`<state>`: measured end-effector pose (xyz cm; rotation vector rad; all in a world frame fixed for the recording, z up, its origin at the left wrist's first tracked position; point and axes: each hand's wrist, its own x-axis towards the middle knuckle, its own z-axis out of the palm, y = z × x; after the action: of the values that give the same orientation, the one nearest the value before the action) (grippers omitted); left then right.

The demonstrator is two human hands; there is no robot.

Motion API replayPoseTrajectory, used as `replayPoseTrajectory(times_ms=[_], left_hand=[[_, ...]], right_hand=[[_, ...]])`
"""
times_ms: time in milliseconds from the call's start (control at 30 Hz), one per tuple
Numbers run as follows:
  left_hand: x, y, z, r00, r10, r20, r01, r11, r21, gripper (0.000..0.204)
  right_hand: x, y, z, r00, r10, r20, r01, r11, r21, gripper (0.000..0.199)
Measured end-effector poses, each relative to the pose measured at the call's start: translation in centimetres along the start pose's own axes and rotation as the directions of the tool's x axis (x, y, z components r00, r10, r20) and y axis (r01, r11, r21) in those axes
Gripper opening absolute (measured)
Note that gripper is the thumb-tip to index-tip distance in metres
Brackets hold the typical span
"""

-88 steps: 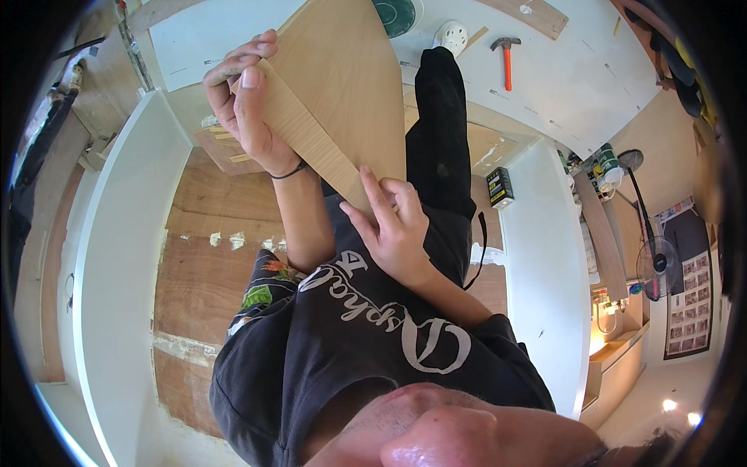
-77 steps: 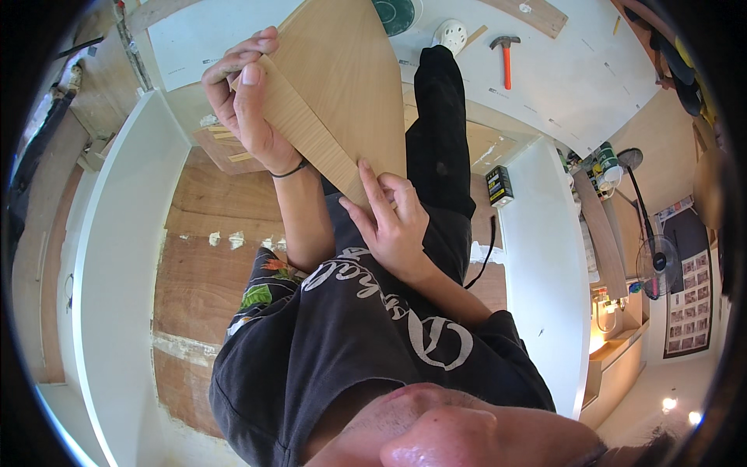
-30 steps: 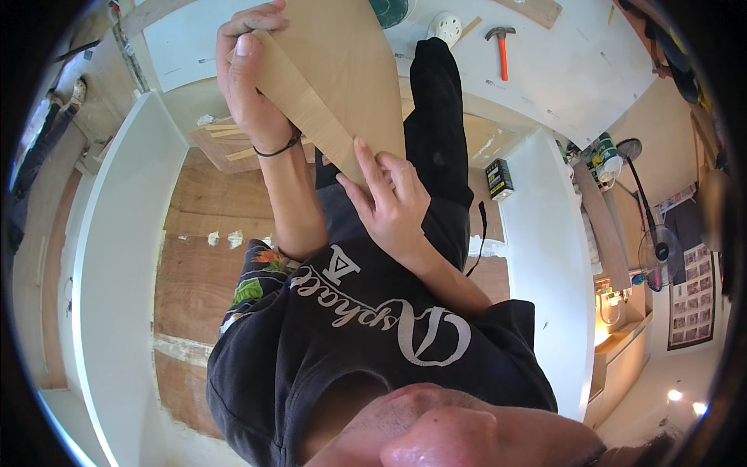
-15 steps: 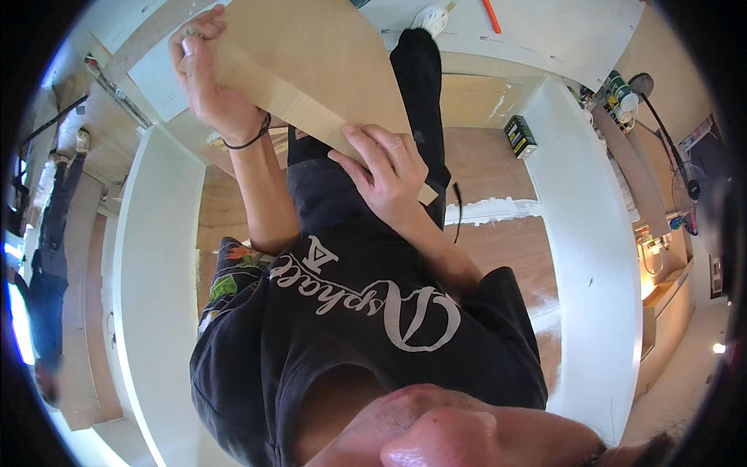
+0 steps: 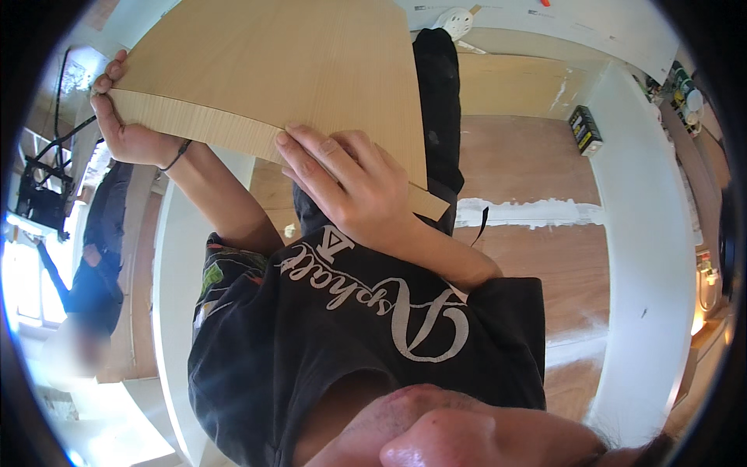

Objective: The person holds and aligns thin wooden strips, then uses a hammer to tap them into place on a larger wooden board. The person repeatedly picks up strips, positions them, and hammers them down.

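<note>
A large light-wood panel (image 5: 288, 62) is tilted up in front of me. Along its near edge runs a pale wood-grain edge strip (image 5: 198, 121), whose loose-looking right end sticks out past the panel's corner. My left hand (image 5: 132, 128), a dark band on its wrist, curls around the panel's far-left corner and grips it. Close to the middle of that edge, my right hand (image 5: 354, 175) presses its closed fingers against the strip and panel rim. Its thumb is mostly hidden.
White side boards (image 5: 642, 233) stand on both sides of a brown wooden surface (image 5: 529, 156) with white patches. A small dark box (image 5: 585, 131) lies at the back right. A white shoe (image 5: 454, 23) shows at the top. Another person (image 5: 97, 257) stands at far left.
The panel has swung left and lower, turning its broad face more toward me. My left hand has moved left with the corner; my right hand has slid slightly left along the edge.
</note>
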<state>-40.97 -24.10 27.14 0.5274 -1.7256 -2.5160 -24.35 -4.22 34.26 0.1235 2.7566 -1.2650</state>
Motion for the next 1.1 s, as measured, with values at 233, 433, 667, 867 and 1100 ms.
replayPoseTrajectory(times_ms=[233, 433, 667, 867, 1100], left_hand=[[0.13, 0.17, 0.52, 1.0, 0.014, 0.028, -0.015, 0.999, 0.038, 0.026], [0.07, 0.18, 0.87, 0.999, 0.044, 0.019, -0.046, 0.994, 0.101, 0.026], [0.02, -0.09, 0.98, 0.996, 0.073, 0.053, -0.079, 0.991, 0.109, 0.025], [0.03, -0.04, 0.7, 0.996, 0.085, 0.029, -0.088, 0.985, 0.15, 0.026], [-0.14, -0.02, 0.42, 0.995, 0.097, 0.0, -0.096, 0.983, 0.159, 0.027]], right_hand=[[-0.08, 0.11, 0.41, 0.999, 0.01, -0.052, -0.009, 0.999, 0.033, 0.041], [-0.16, 0.22, 0.39, 0.998, 0.013, -0.064, -0.011, 0.999, 0.044, 0.041], [-0.15, 0.06, 0.28, 0.998, 0.038, -0.051, -0.034, 0.997, 0.065, 0.042], [-0.31, -0.17, 0.26, 0.999, 0.042, -0.024, -0.041, 0.998, 0.045, 0.04], [-1.0, -0.1, 0.81, 0.994, 0.033, -0.105, -0.026, 0.998, 0.065, 0.035]])
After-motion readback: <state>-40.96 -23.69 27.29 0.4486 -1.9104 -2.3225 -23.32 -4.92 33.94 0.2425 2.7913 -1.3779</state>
